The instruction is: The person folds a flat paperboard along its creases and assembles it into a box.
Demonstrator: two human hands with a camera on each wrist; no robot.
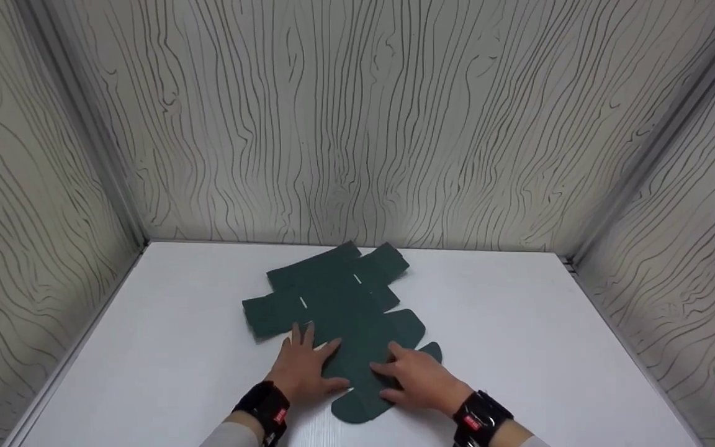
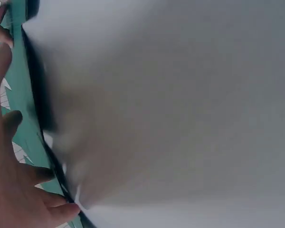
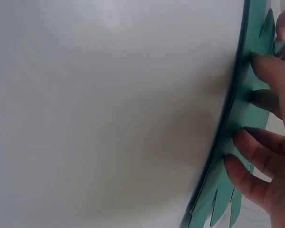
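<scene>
A dark green flat cardboard box blank [image 1: 345, 307] with several flaps and slits lies on the white table, slanting from the back toward me. My left hand [image 1: 308, 366] rests with spread fingers on its left edge near the front. On the front right part, my right hand [image 1: 419, 375] touches the card with its fingertips. The left wrist view shows the left hand [image 2: 23, 175] along the edge of the green card [image 2: 26, 99]. In the right wrist view, the right hand's [image 3: 270, 137] fingers press on the green card [image 3: 237, 128], slightly bent.
The white table [image 1: 519, 323] extends on both sides of the card. A wood-grain patterned panel [image 1: 345, 124] stands behind it, with similar panels at the left [image 1: 16, 217] and right [image 1: 692, 248]. Each wrist wears a black strap, as on the left wrist strap [image 1: 264, 406].
</scene>
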